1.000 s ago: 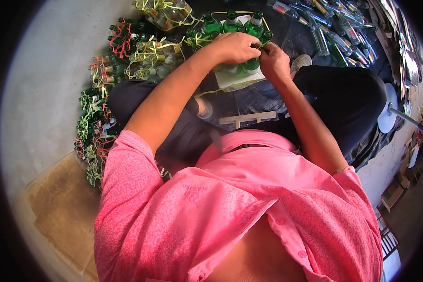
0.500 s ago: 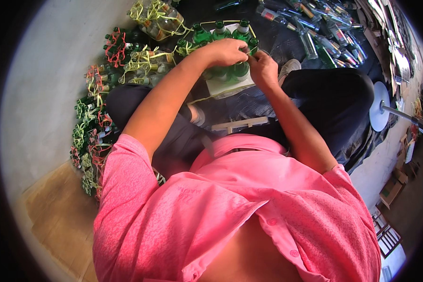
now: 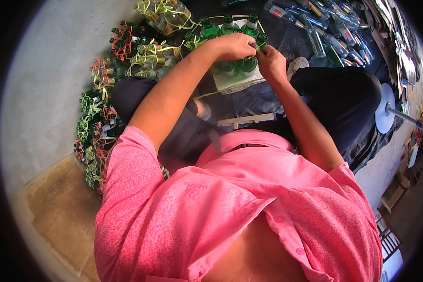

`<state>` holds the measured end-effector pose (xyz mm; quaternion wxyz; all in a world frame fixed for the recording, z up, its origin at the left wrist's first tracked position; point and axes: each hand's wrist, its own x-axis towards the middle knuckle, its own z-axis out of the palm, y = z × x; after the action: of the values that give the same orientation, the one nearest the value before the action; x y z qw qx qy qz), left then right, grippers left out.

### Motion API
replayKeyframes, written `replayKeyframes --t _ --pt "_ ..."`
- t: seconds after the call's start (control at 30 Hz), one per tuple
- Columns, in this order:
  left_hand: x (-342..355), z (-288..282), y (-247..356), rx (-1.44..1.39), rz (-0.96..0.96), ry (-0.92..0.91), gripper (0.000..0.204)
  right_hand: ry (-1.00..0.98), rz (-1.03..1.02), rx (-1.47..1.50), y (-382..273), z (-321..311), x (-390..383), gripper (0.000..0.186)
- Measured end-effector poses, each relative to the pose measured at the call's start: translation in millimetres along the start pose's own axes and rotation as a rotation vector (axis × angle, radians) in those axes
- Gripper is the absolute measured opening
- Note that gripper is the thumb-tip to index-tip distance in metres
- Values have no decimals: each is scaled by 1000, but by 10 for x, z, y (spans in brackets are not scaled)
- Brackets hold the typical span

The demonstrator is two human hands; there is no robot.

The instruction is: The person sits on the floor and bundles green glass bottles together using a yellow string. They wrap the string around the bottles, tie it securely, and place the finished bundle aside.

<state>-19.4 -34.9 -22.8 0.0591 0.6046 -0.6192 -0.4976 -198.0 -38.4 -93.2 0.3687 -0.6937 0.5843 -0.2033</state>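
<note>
Several green glass bottles [image 3: 250,27] stand close together on a white block [image 3: 239,83] in front of me. A pale yellow strap [image 3: 216,17] runs around the outer side of the group. My left hand [image 3: 236,46] reaches over the bottle necks with its fingers curled closed. Close by on the right, my right hand [image 3: 273,63] pinches with thumb and forefinger, its fingertips almost meeting the left ones. What sits between the fingers is too small to make out. Both hands partly hide the nearer bottles.
Bundles of bottles [image 3: 167,18] tied with yellow, red and green strapping line the wall on the left. Loose clear bottles [image 3: 317,44] lie heaped at the far right. A small wooden frame [image 3: 246,120] lies between my legs, and a metal disc on a rod [image 3: 385,108] stands right.
The whole view has shifted a little, so everything sits slightly farther right. Both hands stay closed and close together over the bottles, with only slight finger movement.
</note>
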Motion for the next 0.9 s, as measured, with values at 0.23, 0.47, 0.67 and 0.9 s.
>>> replayKeyframes --t 0.23,0.47,0.67,0.9 --pt "63 0 -13 232 49 -40 34 28 -76 -72 25 -32 17 29" --pt "6 -16 27 566 197 56 31 -18 -75 -89 -9 -57 30 30" --pt "-20 -10 104 771 298 89 22 -180 -82 -325 137 -287 202 30" --pt "3 -55 195 819 250 59 18 -321 -126 -379 239 -569 383 34"
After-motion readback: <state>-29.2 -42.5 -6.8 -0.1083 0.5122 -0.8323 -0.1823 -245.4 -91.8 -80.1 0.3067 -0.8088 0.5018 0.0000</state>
